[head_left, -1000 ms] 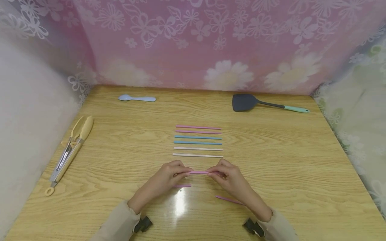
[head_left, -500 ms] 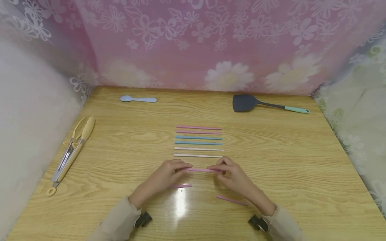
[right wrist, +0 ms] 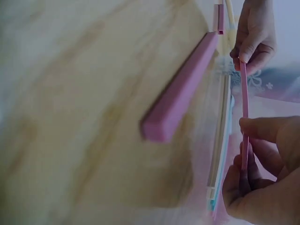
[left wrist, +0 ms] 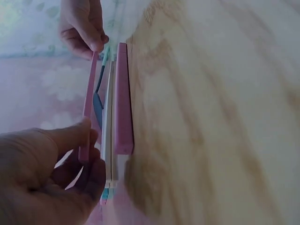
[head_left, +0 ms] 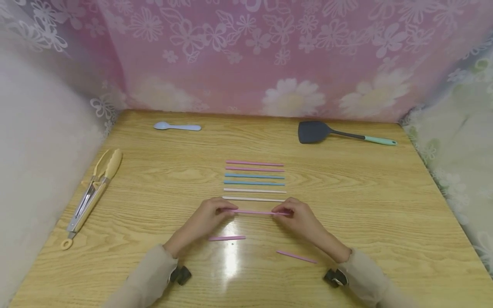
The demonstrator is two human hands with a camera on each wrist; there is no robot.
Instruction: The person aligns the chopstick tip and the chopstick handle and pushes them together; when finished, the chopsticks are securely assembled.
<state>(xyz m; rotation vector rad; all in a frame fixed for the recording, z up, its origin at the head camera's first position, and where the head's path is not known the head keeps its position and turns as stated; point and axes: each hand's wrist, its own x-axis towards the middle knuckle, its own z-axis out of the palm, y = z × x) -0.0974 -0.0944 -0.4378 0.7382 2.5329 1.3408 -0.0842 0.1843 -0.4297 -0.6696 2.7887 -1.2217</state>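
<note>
A long, slim, square-edged pink stick [head_left: 254, 211] is pinched near its two ends. My left hand [head_left: 208, 218] holds one end between thumb and fingers, my right hand [head_left: 302, 220] the other. It lies level, just in front of the nearer white stick [head_left: 254, 199]. In the left wrist view the same pink stick [left wrist: 88, 93] runs from the left hand [left wrist: 51, 173] to the right. Below it on the table lie two shorter pink sticks, one at the left [head_left: 227, 238], one slanted at the right [head_left: 296, 256]. Whether the held stick touches the table is unclear.
Behind the hands, pink [head_left: 254, 163], blue [head_left: 254, 176] and white sticks lie in parallel rows. Yellow-handled tongs [head_left: 92, 196] lie at the left of the wooden table [head_left: 385, 205]. At the back are a light blue spoon [head_left: 177, 127] and a dark spatula [head_left: 313, 131].
Both hands have moved slightly away from the body with the pink stick, towards the white sticks. They have spread further apart along it, and more of its middle shows.
</note>
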